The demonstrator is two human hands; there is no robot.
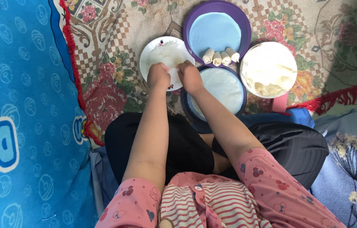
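My left hand (158, 76) and my right hand (190, 76) both rest on the near edge of a small white plate (149, 52) heaped with white shredded filling (166, 54). The fingers of both hands curl down into the filling; whether they hold any is hidden. Just right of my right hand lies a dark blue plate (242, 84) with a round white wrapper (223, 86) spread on it. Beyond it a purple plate (242, 21) carries a pale blue sheet and several rolled white wraps (221, 56) along its near edge.
A white round bowl (290, 59) with a stack of thin wrappers stands at the right. All dishes sit on a flowered cloth (111, 84) with red fringe. A blue patterned blanket (18, 105) covers the left. My crossed legs in black lie below.
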